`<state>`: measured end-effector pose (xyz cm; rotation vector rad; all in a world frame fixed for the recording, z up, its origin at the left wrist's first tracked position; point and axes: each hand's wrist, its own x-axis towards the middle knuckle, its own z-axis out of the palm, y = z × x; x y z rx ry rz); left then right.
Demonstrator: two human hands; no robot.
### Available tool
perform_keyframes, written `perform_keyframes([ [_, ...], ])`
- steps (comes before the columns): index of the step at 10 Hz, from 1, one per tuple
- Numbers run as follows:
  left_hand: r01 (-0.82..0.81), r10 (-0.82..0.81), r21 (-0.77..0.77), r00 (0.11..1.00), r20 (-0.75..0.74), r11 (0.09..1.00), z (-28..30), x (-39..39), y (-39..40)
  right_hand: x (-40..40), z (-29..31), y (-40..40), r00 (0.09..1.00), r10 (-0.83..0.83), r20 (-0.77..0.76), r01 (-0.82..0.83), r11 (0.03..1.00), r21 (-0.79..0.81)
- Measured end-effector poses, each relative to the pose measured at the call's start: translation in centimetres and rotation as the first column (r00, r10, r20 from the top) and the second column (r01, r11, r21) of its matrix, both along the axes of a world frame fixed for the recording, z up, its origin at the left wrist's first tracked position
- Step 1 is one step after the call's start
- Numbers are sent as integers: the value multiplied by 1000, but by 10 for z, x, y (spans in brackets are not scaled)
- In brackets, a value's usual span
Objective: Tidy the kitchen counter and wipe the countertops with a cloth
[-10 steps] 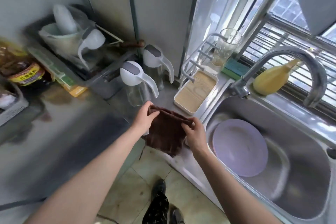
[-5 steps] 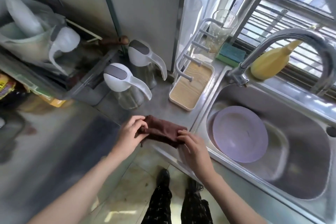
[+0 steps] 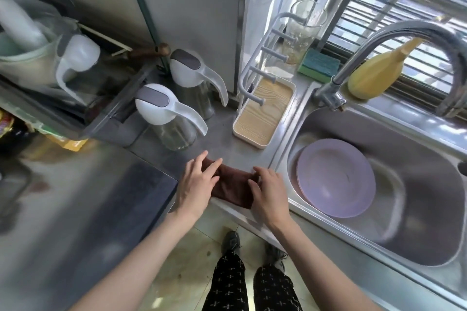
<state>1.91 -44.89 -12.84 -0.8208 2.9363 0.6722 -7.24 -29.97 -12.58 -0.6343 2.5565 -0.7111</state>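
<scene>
A dark brown cloth lies folded on the grey countertop at its front edge, just left of the sink. My left hand lies flat on the cloth's left end with its fingers spread. Over the cloth's right end rests my right hand, fingers slightly bent. Part of the cloth is hidden under both hands.
Two glass jugs with white lids stand behind the cloth. A white rack with a wooden tray stands beside the steel sink, which holds a purple plate. A dish rack fills the back left. A tap, a yellow bottle, a sponge.
The cloth went from hanging pinched between my hands over the counter edge to lying folded on the counter. Both hands now lie on top of it.
</scene>
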Motion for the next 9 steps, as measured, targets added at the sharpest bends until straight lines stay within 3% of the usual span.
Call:
perform_keyframes([
  [1, -3, 2, -14, 996, -95, 1000, -3, -7, 3, -6, -1, -5, 999, 39, -3, -39, 998, 52],
  [2, 18, -23, -29, 985, -171, 999, -4, -21, 1, -13, 2, -7, 994, -27, -105, 30, 999, 26],
  [3, 45, -74, -167, 982, -172, 985, -6, -38, 1, -17, 1, -9, 959, -111, -262, 122, 992, 26],
  [4, 138, -170, -323, 983, -73, 936, -9, -32, 15, -3, -8, -2, 906, 12, -423, 21, 997, 74],
  [5, 219, -220, -360, 975, 41, 907, -21, -2, 33, 25, -20, 11, 856, 233, -461, -194, 972, 131],
  [7, 254, -184, -196, 930, 319, 947, -21, 12, 32, 36, -22, 14, 912, 334, -238, -247, 910, 332],
  [8, 253, -207, -116, 928, 310, 961, -5, 1, 33, 20, 1, 10, 920, 383, -85, -342, 889, 305],
  [9, 95, -114, 103, 975, 190, 990, 22, -2, 39, 19, 24, 34, 928, 372, 13, -372, 925, 75],
])
